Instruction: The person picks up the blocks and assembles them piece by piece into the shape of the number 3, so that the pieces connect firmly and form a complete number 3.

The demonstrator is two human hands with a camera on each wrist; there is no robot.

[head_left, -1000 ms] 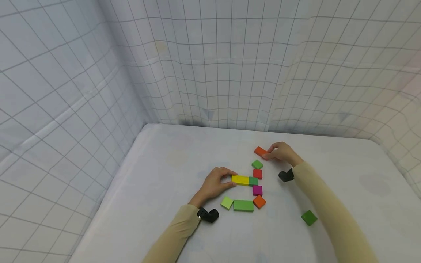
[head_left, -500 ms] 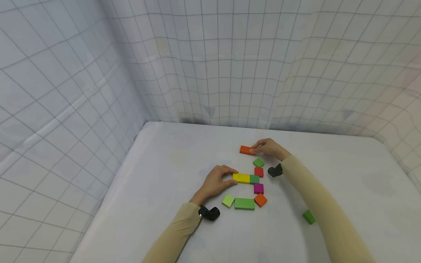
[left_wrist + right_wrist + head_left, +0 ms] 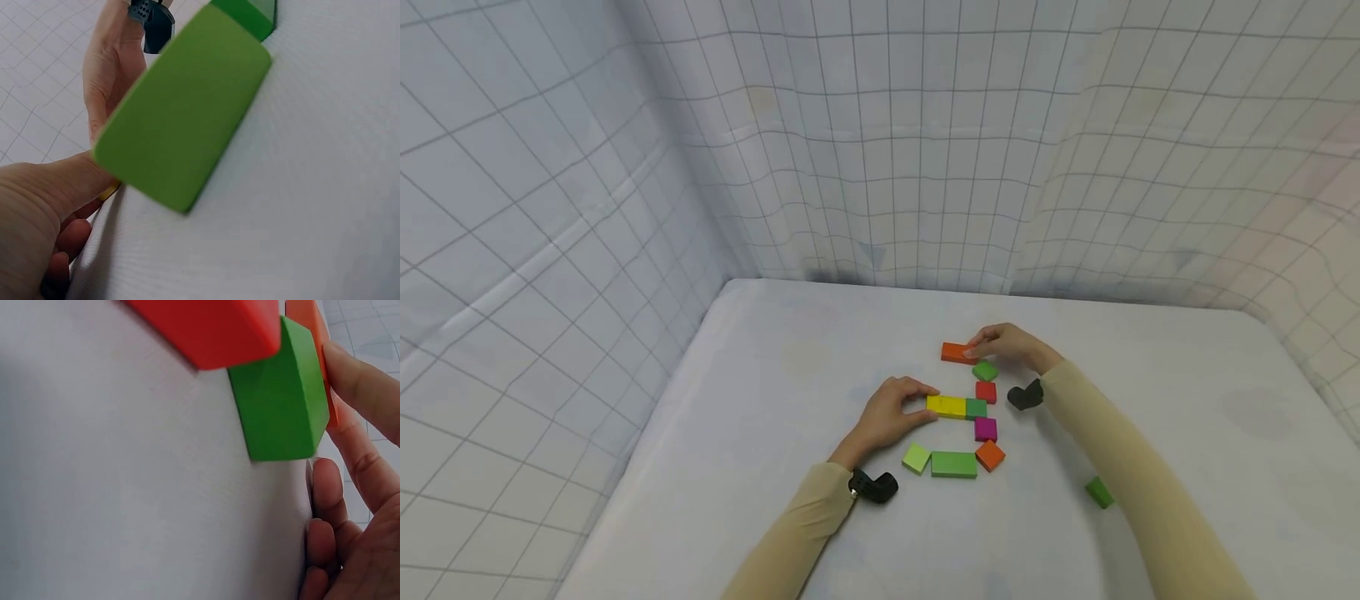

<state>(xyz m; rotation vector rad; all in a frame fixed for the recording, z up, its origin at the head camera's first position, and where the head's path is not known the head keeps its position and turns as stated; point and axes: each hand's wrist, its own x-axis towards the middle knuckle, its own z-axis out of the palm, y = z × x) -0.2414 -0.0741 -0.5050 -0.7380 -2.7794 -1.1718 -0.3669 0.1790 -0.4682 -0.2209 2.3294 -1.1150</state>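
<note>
My right hand (image 3: 1011, 345) pinches the right end of a long orange-red block (image 3: 953, 352) between thumb and fingers. In the right wrist view that block (image 3: 310, 328) stands right behind a green block (image 3: 281, 394). My left hand (image 3: 886, 415) has its thumb and index finger around the left end of a yellow block (image 3: 946, 407). A small green block (image 3: 976, 409) sits against the yellow one's right end. In the left wrist view a long green block (image 3: 187, 112) largely hides the yellow piece.
Below the green block come red (image 3: 986, 392), magenta (image 3: 986, 429) and orange (image 3: 990, 455) blocks in a column. Left of the orange one lie a long green block (image 3: 954, 464) and a lime block (image 3: 917, 457). A dark green block (image 3: 1100, 492) lies beside the right sleeve.
My right hand has carried the orange-red block leftward, turned it nearly level, and then brought it slightly nearer, by the tilted green block. My left hand has stayed at the yellow block.
</note>
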